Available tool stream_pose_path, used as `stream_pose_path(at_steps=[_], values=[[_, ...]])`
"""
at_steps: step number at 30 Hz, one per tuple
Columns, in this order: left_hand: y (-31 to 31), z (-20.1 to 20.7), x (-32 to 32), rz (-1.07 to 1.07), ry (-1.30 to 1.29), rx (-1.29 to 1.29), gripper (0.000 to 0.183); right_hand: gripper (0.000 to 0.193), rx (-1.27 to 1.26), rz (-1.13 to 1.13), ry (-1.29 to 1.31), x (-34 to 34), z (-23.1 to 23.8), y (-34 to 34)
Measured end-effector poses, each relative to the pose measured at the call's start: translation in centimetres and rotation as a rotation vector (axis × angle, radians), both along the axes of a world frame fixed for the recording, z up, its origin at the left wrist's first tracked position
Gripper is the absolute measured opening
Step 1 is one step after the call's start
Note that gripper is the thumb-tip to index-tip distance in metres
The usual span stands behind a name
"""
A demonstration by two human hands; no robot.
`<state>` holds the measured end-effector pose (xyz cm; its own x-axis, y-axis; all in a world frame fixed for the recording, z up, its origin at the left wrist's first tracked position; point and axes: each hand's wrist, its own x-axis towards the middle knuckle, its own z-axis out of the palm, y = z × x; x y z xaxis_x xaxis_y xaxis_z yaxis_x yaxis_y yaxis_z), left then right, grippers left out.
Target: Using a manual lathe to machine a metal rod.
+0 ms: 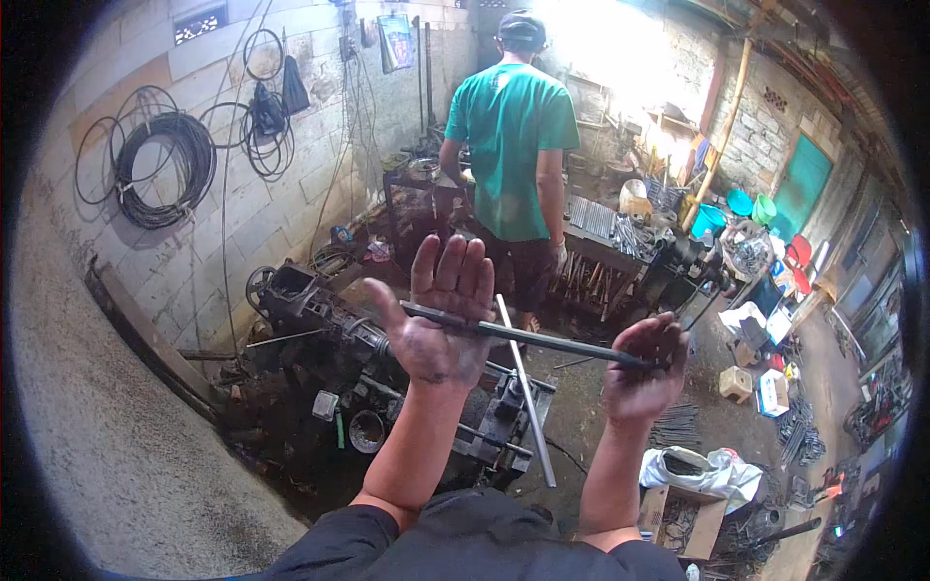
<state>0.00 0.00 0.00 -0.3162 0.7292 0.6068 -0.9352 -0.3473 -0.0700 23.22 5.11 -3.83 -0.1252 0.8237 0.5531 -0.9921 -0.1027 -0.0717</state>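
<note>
A dark, slim metal rod (pixel 552 341) slants across in front of me between both hands. My left hand (pixel 441 334) is palm up, fingers stretched out and thumb apart, with one end of the rod lying across the palm. The rod's other end sits in my right hand (pixel 644 368), whose fingers curl over it. Both palms are stained dark. Below and behind them stands a greasy lathe-like machine (pixel 358 334). Over its right part leans a long pale metal bar (pixel 525 392), apart from my hands.
Ahead, a person in a green shirt (pixel 511 145) faces away at a workbench (pixel 620 242) with metal parts. Coiled cables (pixel 165 169) hang on the left wall. On the right floor are a cardboard box (pixel 702 513), a white sack (pixel 722 474), bundled rods (pixel 676 426) and plastic containers (pixel 736 384).
</note>
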Motion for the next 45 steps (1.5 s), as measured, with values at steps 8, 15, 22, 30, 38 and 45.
stream_pose_path(at_steps=[8,15,22,30,38,45], values=[[0.6,1.1,-3.9,-0.010,-0.085,-0.041,0.054,0.067,0.000,-0.081,-0.059,-3.7,3.4,0.1],[2.0,0.2,-3.4,0.011,-0.154,-0.130,0.036,0.081,-0.103,-0.057,-0.100,-3.5,5.0,-0.5],[3.2,-1.8,-3.2,0.041,-0.243,-0.264,0.037,0.082,-0.156,-0.043,-0.161,-3.5,3.6,0.4],[3.9,-4.5,-5.3,0.092,-0.186,-0.358,0.033,0.061,-0.067,-0.089,-0.278,-6.4,-0.9,2.2],[5.8,-10.9,-5.0,0.130,0.139,-0.814,0.029,0.037,-0.581,-0.261,-0.878,-6.0,-12.1,0.2],[9.5,-27.1,-5.2,0.093,0.628,-1.262,0.021,0.025,-1.042,-0.444,-0.492,6.8,-22.4,-3.8]])
